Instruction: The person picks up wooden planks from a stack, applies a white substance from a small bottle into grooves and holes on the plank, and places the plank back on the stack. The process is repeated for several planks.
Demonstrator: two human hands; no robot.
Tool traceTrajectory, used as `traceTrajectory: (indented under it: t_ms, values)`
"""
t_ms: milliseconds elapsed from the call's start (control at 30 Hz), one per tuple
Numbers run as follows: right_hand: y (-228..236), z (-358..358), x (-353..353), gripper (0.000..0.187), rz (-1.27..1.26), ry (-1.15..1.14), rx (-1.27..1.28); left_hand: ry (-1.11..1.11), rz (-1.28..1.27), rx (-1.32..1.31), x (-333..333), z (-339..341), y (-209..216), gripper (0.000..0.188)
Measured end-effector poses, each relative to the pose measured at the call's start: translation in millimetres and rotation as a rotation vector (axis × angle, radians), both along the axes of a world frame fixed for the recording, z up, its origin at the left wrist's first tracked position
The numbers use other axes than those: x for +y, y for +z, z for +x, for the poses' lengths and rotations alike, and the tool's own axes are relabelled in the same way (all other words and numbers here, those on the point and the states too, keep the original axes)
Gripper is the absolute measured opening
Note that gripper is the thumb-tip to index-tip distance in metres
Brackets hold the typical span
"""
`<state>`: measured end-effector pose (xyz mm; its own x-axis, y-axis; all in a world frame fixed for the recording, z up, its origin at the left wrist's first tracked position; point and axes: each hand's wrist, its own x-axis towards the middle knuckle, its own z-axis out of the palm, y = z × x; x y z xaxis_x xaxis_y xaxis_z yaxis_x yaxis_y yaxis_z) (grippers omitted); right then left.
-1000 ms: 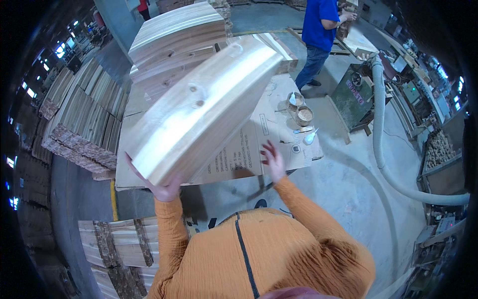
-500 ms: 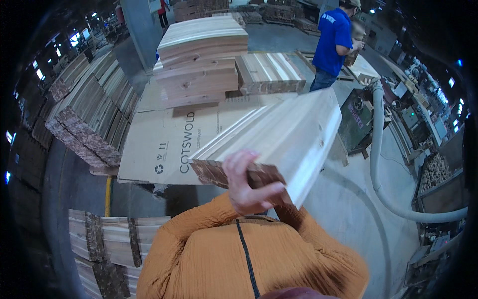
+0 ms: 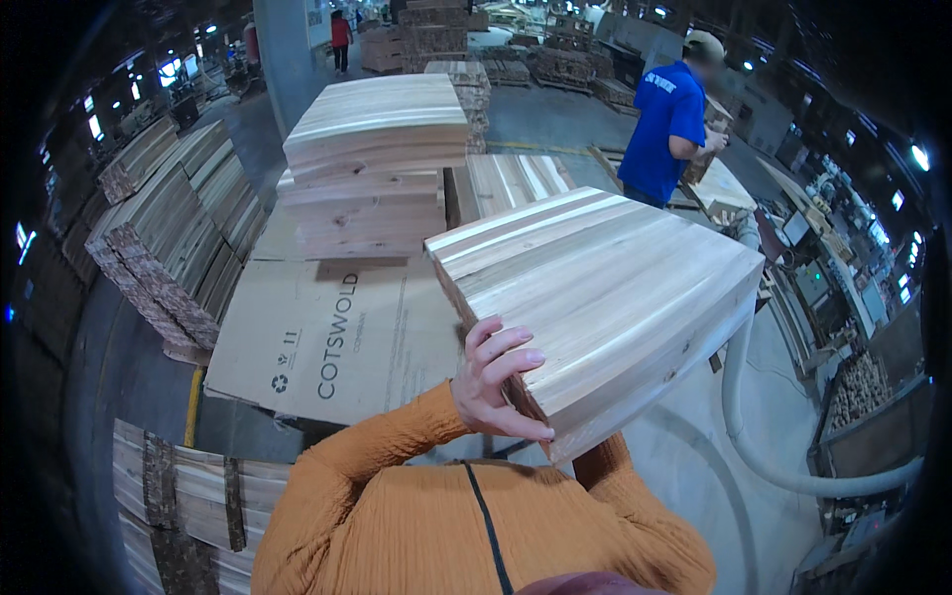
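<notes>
A thick bundle of wooden boards is held up in front of me, tilted, its striped top formed by the board edges. My left hand grips its near left end, fingers over the upper edge and thumb lower down. My right sleeve runs in beneath the bundle, which hides my right hand completely. Beyond it, to the left, a tall pile of boards stands on a flattened cardboard sheet. A lower board stack sits beside that pile, partly covered by the held bundle.
More board stacks stand at the left and lower left. A person in a blue shirt holds wood at the far right. A pale hose curves over the floor near machinery. Farther off are a pillar and a person in red.
The bundle has swung to the right and turned so its striped top shows more. My left hand has moved slightly right and lower with it. The view has shifted.
</notes>
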<state>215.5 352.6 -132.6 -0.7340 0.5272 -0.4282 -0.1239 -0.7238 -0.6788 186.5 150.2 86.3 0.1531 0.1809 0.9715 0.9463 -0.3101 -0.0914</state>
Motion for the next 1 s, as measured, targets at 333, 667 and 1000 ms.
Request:
traceTrajectory:
  t_ms: [333, 667, 1000]
  values:
    - [-5, -91, 124, 0.074, 0.041, -0.056, 0.002, 0.14, -0.346, -0.223, 77, -68, -37, 0.055]
    - [-19, -171, 170, 0.074, -0.028, -0.099, 0.035, 0.333, -0.286, -0.068, 128, -136, -86, 0.059]
    - [-14, -157, 194, 0.075, 0.005, -0.089, 0.172, 0.413, -0.31, -0.026, 168, -166, -89, 0.048]
